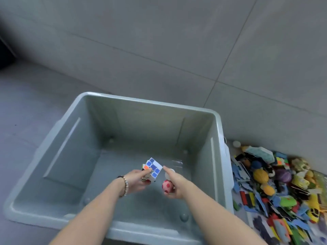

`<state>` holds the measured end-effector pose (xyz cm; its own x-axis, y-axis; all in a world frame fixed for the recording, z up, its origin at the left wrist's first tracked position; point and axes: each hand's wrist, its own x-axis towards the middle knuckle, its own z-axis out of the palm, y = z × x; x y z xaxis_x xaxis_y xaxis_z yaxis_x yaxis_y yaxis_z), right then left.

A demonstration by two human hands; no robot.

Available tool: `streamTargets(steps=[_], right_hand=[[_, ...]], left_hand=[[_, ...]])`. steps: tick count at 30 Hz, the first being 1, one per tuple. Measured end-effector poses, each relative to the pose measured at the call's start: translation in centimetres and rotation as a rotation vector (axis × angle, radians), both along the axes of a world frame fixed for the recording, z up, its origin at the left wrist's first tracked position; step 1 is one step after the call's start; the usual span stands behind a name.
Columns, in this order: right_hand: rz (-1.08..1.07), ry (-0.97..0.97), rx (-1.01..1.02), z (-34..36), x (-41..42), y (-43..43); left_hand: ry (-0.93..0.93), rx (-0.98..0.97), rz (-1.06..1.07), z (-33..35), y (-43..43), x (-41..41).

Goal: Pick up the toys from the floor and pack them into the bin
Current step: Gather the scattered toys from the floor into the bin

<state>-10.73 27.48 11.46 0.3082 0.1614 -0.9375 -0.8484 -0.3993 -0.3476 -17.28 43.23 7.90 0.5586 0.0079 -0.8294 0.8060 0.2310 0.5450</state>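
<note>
Now 2 hands are over the big grey bin (pixel 148 102), which sits on the grey tile floor (pixel 159 50). Both hands are above the middle of the bin, low down between its walls.

The left hand (pixel 137 179) holds a puzzle cube (pixel 152 167). Its fingers and thumb curl around the cube's lower part. The cube is white with blue squares on top and 1 orange square on the side, and it is tipped on a slant. A bead bracelet (pixel 125 185) is on the left wrist.

The right hand (pixel 177 183) holds a pink ball (pixel 167 187) with red spots, and its lower fingers curl around it. Its pointing finger sticks out straight toward the cube. The tip is just beside the cube's right corner, and I cannot tell if they touch. A small white round thing (pixel 170 173) peeks out under that finger. I cannot tell what it is.

A big pile of toys (pixel 276 188) lies on the floor just beside the bin's right wall. It has flat blue, red and green pieces, some yellow round toys and a yellow car.
</note>
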Motion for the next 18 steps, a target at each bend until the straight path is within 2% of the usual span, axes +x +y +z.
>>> streamTargets(steps=[3,10,15,18], right_hand=[[-0.074,0.028,-0.030,-3.8,0.3,0.4],[-0.111,-0.040,-0.068,-7.5,0.8,-0.4],[-0.047,-0.106,-0.043,-4.7,1.9,-0.8],[0.042,-0.228,0.000,-1.1,3.1,-1.4]], left_hand=[[0.019,-0.011,-0.017,-3.1,0.9,2.0],[0.048,0.210,0.004,-7.7,0.3,3.1],[0.048,0.426,-0.037,-6.2,0.2,3.2],[0.011,0.511,-0.095,-1.5,-1.1,3.3]])
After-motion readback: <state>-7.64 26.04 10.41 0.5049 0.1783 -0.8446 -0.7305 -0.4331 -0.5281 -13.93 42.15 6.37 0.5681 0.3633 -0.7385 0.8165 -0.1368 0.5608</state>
